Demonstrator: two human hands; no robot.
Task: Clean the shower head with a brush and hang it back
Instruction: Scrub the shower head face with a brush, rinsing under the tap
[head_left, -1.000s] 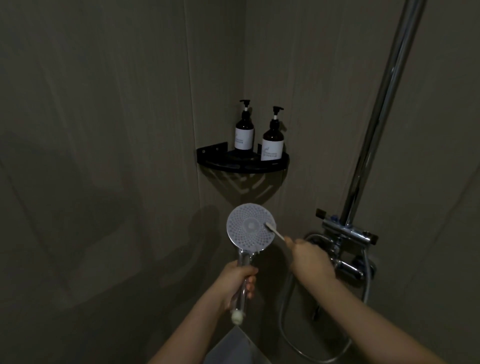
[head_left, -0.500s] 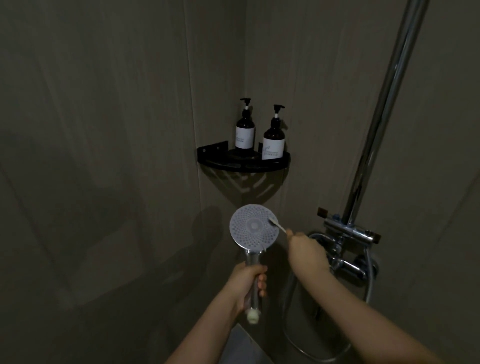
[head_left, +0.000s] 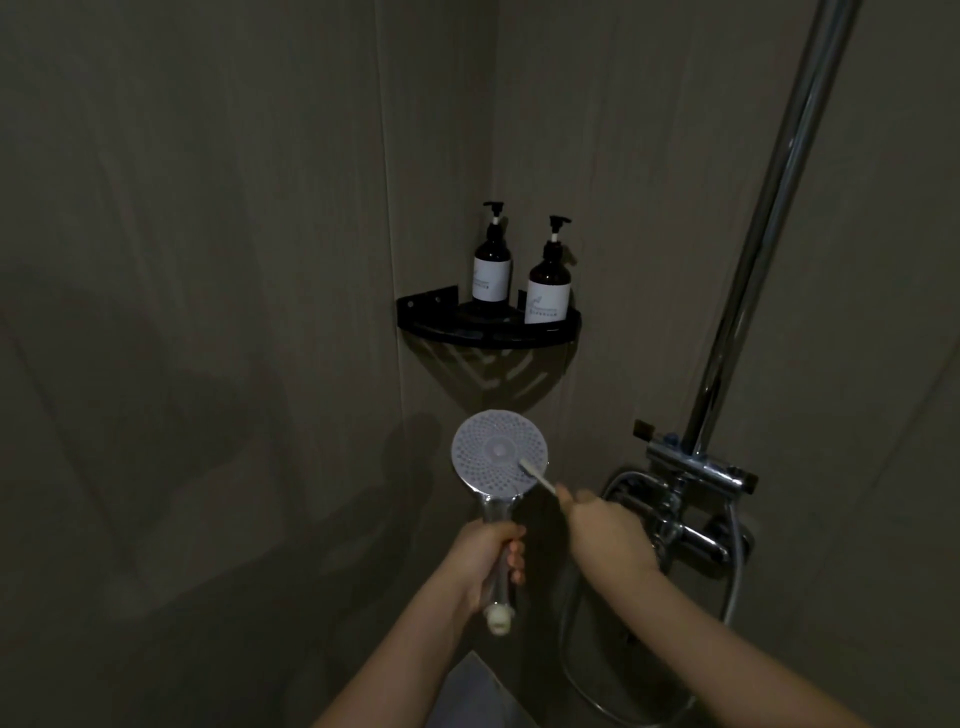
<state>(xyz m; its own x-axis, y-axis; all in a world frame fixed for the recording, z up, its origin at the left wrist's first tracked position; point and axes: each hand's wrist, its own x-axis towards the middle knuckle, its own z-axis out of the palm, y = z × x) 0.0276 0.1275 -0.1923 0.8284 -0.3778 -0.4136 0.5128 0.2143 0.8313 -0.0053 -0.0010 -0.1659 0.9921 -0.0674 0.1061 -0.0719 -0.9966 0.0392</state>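
Shower head (head_left: 499, 450) sits low centre, my left hand (head_left: 485, 558) clamped round its handle. My right hand (head_left: 608, 530) pinches the brush (head_left: 535, 474), whose tip has slid toward the faceplate's middle: scrubbing continues, hanging comes later.

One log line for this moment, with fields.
step: scrubbing | left hand: holds shower head | right hand: brush on face | hung: no

Glossy chrome shower head (head_left: 498, 457) handle and riser pipe (head_left: 769, 228); matt black shelf (head_left: 488, 332).
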